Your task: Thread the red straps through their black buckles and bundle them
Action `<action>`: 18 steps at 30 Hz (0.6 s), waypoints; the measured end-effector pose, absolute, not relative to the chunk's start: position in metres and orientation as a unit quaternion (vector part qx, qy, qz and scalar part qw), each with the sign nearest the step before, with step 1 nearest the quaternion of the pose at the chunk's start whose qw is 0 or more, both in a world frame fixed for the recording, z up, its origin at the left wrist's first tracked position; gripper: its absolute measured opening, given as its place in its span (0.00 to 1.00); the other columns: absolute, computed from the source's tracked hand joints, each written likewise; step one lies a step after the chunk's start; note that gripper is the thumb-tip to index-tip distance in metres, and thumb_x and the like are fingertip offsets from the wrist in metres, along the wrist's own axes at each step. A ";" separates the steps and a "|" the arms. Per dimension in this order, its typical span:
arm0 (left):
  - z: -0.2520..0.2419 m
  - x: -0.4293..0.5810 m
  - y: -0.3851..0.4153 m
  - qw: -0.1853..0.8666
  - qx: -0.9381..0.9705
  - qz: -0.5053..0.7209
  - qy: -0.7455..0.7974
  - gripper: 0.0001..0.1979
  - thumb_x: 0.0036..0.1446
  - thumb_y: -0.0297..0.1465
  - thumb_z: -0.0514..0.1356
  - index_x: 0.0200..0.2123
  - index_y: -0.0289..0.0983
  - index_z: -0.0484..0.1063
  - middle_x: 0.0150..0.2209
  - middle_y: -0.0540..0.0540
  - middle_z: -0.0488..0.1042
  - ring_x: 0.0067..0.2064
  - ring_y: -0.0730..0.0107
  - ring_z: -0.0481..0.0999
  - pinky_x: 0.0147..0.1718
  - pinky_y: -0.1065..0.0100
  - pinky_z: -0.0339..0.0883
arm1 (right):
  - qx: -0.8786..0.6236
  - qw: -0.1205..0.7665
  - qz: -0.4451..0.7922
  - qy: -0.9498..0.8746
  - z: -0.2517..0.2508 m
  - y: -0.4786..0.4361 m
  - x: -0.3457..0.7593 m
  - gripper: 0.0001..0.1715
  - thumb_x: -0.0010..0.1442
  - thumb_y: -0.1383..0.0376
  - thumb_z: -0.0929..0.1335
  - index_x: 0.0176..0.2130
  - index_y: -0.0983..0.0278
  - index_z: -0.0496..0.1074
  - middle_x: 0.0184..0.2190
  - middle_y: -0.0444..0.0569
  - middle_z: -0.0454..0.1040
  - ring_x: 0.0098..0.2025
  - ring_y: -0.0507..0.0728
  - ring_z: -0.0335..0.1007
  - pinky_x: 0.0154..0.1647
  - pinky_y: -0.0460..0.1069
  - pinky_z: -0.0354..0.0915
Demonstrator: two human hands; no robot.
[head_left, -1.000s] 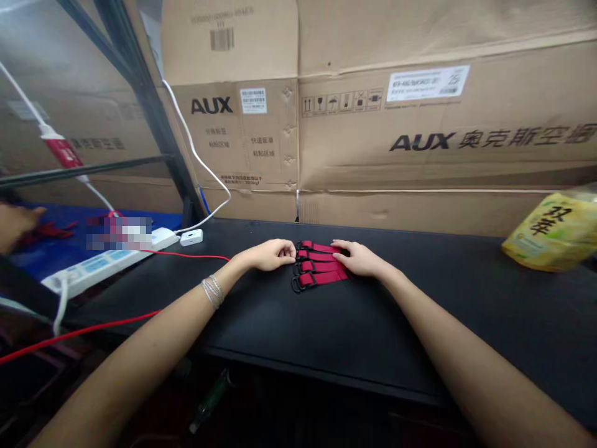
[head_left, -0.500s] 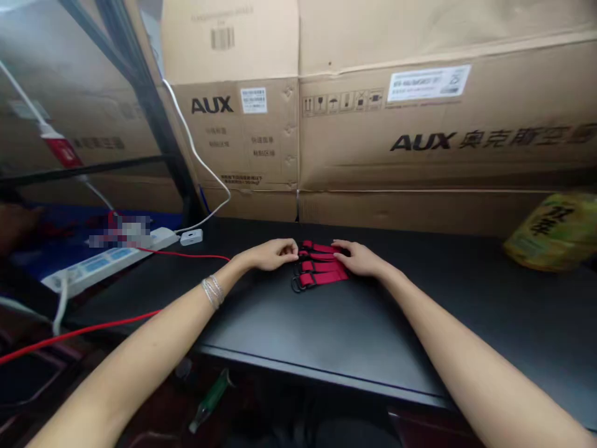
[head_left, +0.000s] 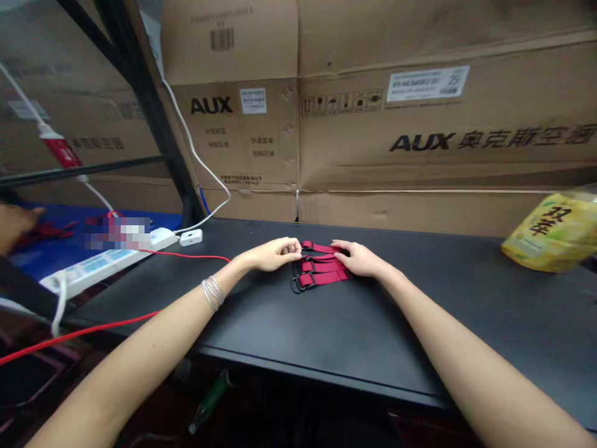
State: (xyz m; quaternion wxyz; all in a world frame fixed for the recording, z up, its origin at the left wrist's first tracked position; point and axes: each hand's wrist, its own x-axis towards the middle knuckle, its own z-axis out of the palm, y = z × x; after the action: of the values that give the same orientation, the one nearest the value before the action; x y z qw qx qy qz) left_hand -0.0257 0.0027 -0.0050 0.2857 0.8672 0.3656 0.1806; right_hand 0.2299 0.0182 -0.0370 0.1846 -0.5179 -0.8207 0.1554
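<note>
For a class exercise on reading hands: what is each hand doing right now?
Left hand: curled at the red webbing straps; cannot tell if gripping.
Right hand: open, resting on the straps.

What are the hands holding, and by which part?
The left hand seems to pinch the top red strap at its black buckle end; the right hand rests on the straps' other ends.

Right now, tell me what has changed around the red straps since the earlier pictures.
The left hand has edged rightward, its fingertips now further over the buckle ends of the upper red webbing straps with black buckles. The right hand stays on the straps' right ends, and the yellow printed pouch stays put.
</note>
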 end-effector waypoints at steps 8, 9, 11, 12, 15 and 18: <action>-0.007 -0.018 0.000 0.397 0.811 0.258 0.344 0.14 0.56 0.41 0.55 0.34 0.35 0.62 0.30 0.50 0.66 0.29 0.74 0.69 0.29 0.71 0.63 | -0.516 0.194 0.165 -0.818 -0.037 0.018 0.230 0.24 0.59 0.67 0.60 0.55 0.70 0.64 0.55 0.54 0.63 0.57 0.58 0.57 0.59 0.50 0.52; -0.007 -0.018 0.000 0.404 0.806 0.267 0.340 0.14 0.55 0.41 0.55 0.34 0.35 0.62 0.29 0.50 0.66 0.29 0.74 0.69 0.30 0.71 0.64 | -0.516 0.193 0.165 -0.818 -0.037 0.018 0.230 0.24 0.59 0.67 0.61 0.55 0.70 0.64 0.55 0.55 0.63 0.57 0.58 0.58 0.59 0.50 0.53; -0.006 -0.017 -0.001 0.404 0.806 0.275 0.334 0.13 0.55 0.40 0.56 0.33 0.34 0.63 0.29 0.49 0.68 0.30 0.73 0.70 0.32 0.70 0.65 | -0.515 0.193 0.163 -0.820 -0.038 0.019 0.230 0.24 0.59 0.67 0.61 0.55 0.70 0.64 0.55 0.54 0.63 0.57 0.58 0.57 0.59 0.50 0.52; -0.006 -0.018 -0.001 0.398 0.810 0.275 0.331 0.13 0.55 0.39 0.56 0.34 0.34 0.64 0.29 0.49 0.68 0.31 0.73 0.70 0.33 0.70 0.65 | -0.515 0.193 0.163 -0.819 -0.038 0.019 0.230 0.24 0.59 0.67 0.61 0.55 0.70 0.64 0.56 0.54 0.63 0.57 0.57 0.57 0.59 0.50 0.52; -0.004 -0.019 -0.003 0.376 0.825 0.266 0.327 0.13 0.54 0.38 0.58 0.34 0.33 0.66 0.29 0.48 0.69 0.31 0.73 0.70 0.34 0.69 0.64 | -0.515 0.195 0.168 -0.818 -0.038 0.020 0.231 0.25 0.59 0.67 0.61 0.55 0.69 0.64 0.56 0.53 0.62 0.58 0.57 0.56 0.60 0.50 0.51; -0.002 -0.019 -0.006 0.363 0.840 0.253 0.314 0.13 0.51 0.38 0.61 0.32 0.32 0.68 0.31 0.47 0.69 0.33 0.73 0.70 0.35 0.69 0.65 | -0.509 0.197 0.182 -0.818 -0.036 0.019 0.232 0.26 0.57 0.69 0.61 0.55 0.69 0.64 0.56 0.53 0.63 0.58 0.57 0.57 0.60 0.50 0.51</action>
State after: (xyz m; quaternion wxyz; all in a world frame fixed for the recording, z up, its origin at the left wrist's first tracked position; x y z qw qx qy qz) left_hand -0.0186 -0.0061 -0.0017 0.3632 0.8398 0.3145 0.2528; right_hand 0.2316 0.0191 -0.0360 0.1965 -0.5095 -0.8178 0.1818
